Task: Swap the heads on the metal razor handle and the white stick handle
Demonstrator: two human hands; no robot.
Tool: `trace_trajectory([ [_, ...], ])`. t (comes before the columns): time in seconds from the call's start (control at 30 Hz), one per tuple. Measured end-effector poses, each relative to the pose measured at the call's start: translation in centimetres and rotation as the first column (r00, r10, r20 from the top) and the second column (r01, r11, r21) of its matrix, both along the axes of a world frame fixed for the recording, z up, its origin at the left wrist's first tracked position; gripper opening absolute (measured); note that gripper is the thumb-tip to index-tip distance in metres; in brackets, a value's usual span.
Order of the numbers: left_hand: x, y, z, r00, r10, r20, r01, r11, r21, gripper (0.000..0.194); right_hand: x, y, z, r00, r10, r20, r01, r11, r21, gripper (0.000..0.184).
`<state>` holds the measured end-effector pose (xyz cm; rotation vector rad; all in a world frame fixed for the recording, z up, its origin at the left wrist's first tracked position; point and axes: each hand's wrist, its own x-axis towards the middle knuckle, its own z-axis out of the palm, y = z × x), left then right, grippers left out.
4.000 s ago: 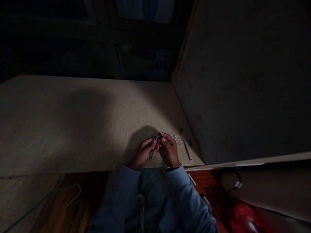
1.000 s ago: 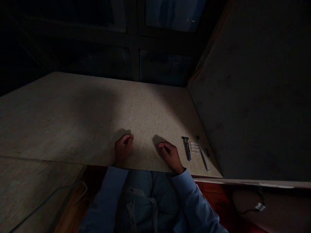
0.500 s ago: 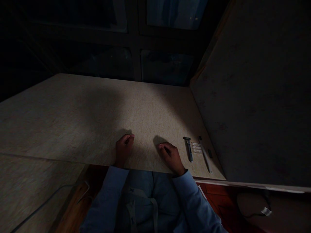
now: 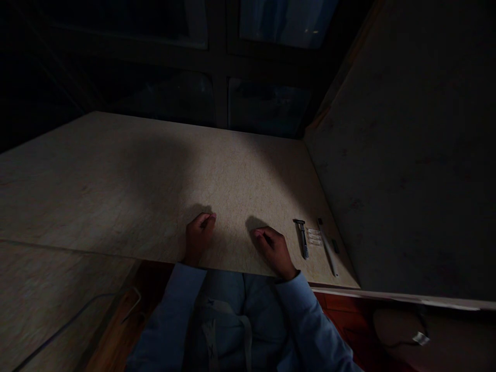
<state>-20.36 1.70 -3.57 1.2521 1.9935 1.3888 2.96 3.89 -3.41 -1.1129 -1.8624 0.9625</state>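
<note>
My left hand [image 4: 198, 235] rests on the pale tabletop [image 4: 155, 181] near its front edge, fingers curled under, nothing seen in them. My right hand [image 4: 273, 248] lies a hand's width to the right, also loosely curled with nothing visible in it. A small dark razor [image 4: 301, 237] lies on the table just right of my right hand, not touched. Beside the razor sit a few small clear pieces [image 4: 313, 236], a thin white stick [image 4: 327, 248] and a tiny dark piece [image 4: 335, 246].
A tall pale panel [image 4: 406, 155] stands upright along the table's right side. Dark windows [image 4: 267, 103] are behind the table. A lower board [image 4: 46, 299] with a cable [image 4: 77, 315] on it lies at the bottom left. The light is dim.
Four seconds ago both hands held the razor together; it now lies on the table to the right and my hands rest apart. Over the last second they hardly moved.
</note>
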Motion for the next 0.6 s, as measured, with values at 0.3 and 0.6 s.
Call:
trace_trajectory([
  [0.3, 0.28, -0.1, 0.54, 1.0, -0.001, 0.011, 0.001, 1.0, 0.015, 0.029, 0.05, 0.04, -0.15, 1.0, -0.002, 0.009, 0.002, 1.0, 0.005, 0.025],
  [0.6, 0.24, 0.03, 0.37, 1.0, 0.006, 0.022, -0.006, 1.0, -0.001, 0.03, 0.1, 0.08, -0.36, 1.0, 0.005, 0.008, -0.005, 1.0, 0.015, 0.026],
])
